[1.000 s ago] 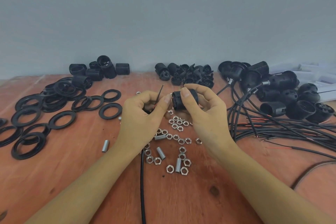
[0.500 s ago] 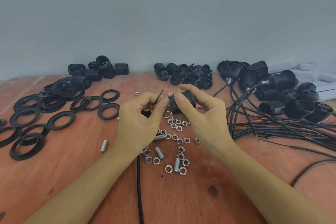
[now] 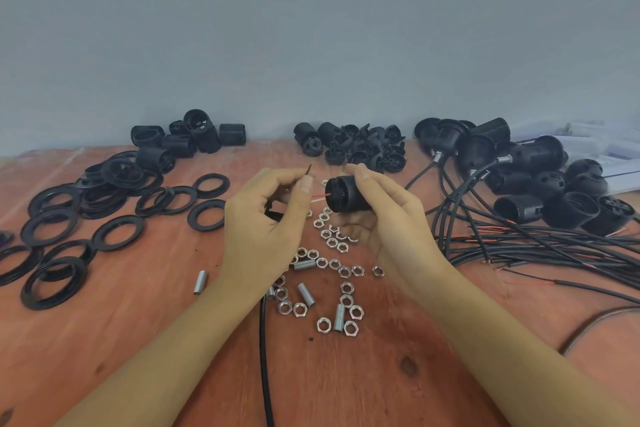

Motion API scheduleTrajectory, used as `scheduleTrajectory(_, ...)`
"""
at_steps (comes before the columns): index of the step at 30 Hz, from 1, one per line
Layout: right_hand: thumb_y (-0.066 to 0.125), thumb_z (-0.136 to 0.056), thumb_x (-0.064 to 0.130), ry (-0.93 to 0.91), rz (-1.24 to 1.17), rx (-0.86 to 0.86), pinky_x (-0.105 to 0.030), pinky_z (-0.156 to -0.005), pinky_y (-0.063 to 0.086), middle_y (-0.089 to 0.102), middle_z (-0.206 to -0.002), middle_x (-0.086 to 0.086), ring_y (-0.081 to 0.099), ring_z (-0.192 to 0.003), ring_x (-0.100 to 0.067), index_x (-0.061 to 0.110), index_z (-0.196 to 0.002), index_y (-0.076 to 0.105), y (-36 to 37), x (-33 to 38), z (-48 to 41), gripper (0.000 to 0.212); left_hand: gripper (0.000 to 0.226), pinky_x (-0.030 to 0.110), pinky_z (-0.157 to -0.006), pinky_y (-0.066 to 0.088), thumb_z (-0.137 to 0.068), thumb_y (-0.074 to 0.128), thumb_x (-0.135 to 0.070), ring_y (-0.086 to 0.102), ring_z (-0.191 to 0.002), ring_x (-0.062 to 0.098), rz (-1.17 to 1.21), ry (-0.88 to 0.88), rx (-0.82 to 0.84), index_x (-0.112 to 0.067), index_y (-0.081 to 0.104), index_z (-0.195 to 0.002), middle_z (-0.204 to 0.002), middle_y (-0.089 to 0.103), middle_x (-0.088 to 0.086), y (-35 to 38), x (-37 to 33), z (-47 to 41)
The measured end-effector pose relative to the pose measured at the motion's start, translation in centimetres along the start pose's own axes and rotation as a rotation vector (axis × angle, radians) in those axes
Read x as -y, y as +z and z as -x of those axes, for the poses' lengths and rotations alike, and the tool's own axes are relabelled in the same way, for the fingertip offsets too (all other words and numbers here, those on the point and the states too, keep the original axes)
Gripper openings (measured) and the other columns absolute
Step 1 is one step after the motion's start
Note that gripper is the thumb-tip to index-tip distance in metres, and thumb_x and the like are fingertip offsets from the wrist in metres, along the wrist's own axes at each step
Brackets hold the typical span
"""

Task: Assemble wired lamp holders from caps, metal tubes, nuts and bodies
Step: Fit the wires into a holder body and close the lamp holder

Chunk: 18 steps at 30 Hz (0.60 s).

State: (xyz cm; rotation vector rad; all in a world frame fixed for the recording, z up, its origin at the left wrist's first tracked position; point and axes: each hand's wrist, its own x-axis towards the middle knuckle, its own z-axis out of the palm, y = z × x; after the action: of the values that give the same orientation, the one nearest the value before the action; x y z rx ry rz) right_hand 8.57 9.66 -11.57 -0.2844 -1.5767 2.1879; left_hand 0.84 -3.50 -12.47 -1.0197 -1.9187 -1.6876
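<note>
My right hand (image 3: 388, 222) grips a black threaded lamp holder body (image 3: 346, 198) above the table. My left hand (image 3: 263, 222) pinches the stripped end of a black cable (image 3: 265, 357); a thin black wire tip sticks up past the thumb and a red wire (image 3: 320, 197) reaches across to the body's end. The cable runs down from the left palm toward the near edge. Loose nuts (image 3: 332, 263) and short metal tubes (image 3: 306, 295) lie scattered under both hands.
Black rings (image 3: 114, 236) spread over the left of the wooden table (image 3: 138, 340). Black bodies (image 3: 194, 139) and caps (image 3: 360, 147) are heaped at the back wall. Finished wired holders (image 3: 540, 184) with trailing cables (image 3: 540, 246) fill the right side.
The hands have drawn slightly apart. The body in my right hand has turned its end toward the left hand, and the red wire now shows between them.
</note>
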Motion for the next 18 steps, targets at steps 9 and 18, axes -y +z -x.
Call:
scheduleTrajectory(9,0.052,-0.098,0.045,0.124,-0.039,-0.046,-0.023,-0.051,0.048,0.065,-0.069,-0.004,0.055,-0.049,-0.013,0.011,-0.086,0.071,0.13,0.21,0.05,0.040,0.002,0.015,-0.069,0.045,-0.087,0.073,-0.009,0.059,-0.072,0.005,-0.135,0.295,0.029,-0.010,0.074,-0.089,-0.078,0.065,-0.003,-0.28,-0.89,-0.26)
scheduleTrajectory(18,0.052,-0.097,0.047,0.076,0.042,-0.111,-0.024,-0.052,0.046,0.067,-0.073,-0.005,0.058,-0.051,-0.013,0.009,-0.090,0.070,0.00,-0.31,-0.12,0.043,0.011,0.032,-0.058,0.051,-0.090,0.069,-0.013,0.059,-0.070,0.011,-0.343,0.389,0.203,-0.008,0.077,-0.097,-0.087,0.063,-0.002,-0.46,-0.72,0.01)
